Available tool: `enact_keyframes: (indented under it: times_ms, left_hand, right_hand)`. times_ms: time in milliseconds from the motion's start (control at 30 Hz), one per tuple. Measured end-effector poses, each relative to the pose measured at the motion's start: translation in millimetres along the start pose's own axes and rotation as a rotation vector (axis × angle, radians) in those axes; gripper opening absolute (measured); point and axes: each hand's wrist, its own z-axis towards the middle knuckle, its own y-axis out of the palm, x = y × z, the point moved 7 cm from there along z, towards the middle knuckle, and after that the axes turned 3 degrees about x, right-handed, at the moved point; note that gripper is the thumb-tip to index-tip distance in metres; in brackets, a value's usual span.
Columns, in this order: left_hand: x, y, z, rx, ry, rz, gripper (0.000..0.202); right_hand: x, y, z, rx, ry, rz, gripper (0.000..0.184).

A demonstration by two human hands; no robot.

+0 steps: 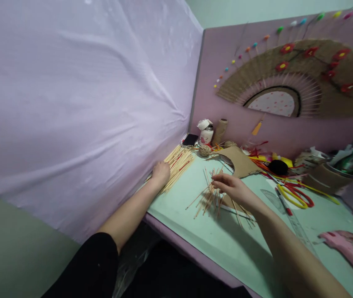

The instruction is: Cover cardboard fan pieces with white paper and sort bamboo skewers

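Note:
My left hand (160, 173) rests knuckles-up on a pile of thin wooden sticks (179, 161) lying along the left edge of the green mat (226, 244), its fingers curled into the sticks. My right hand (230, 187) hovers over a loose scatter of sticks (209, 198) in the middle of the mat, fingers bent and reaching toward them. Whether it grips any stick is hidden. A brown cardboard fan shape (240, 161) lies just behind the right hand.
A white cloth (86, 103) hangs at the left. On the back panel hangs a woven fan (297, 78). Twine spools (220, 130), a white cup (206, 133), scissors (294, 196), a ruler (291, 219) and a pink glue gun (346, 248) lie around.

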Motion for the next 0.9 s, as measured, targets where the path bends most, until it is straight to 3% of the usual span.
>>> enact_keyframes:
  times_ms: [100, 200, 300, 467, 700, 900]
  left_hand:
    - [-2.0, -0.8, -0.2, 0.038, 0.004, -0.079, 0.021]
    - [-5.7, -3.3, -1.1, 0.076, 0.009, -0.154, 0.020]
    - [-8.2, -1.9, -3.8, 0.095, 0.028, -0.227, 0.016]
    - [3.7, 6.6, -14.2, 0.097, 0.156, -0.470, 0.022]
    - [23.5, 18.1, -33.1, -0.032, 0.276, -0.257, 0.025]
    - [19.0, 6.8, -34.3, -0.106, 0.330, -0.303, 0.028]
  right_hand:
    - [-14.0, 50.7, 28.8, -0.013, 0.113, 0.214, 0.031]
    - [-11.9, 99.5, 61.0, 0.043, 0.294, 0.338, 0.024]
    - [-6.4, 130.6, 84.1, 0.074, 0.394, 0.359, 0.014]
    - [-9.4, 141.5, 88.7, 0.113, 0.377, 0.402, 0.015]
    - [-16.8, 144.0, 79.7, 0.150, 0.333, 0.533, 0.017]
    - [-8.6, 144.4, 81.7, 0.178, 0.359, 0.623, 0.019]
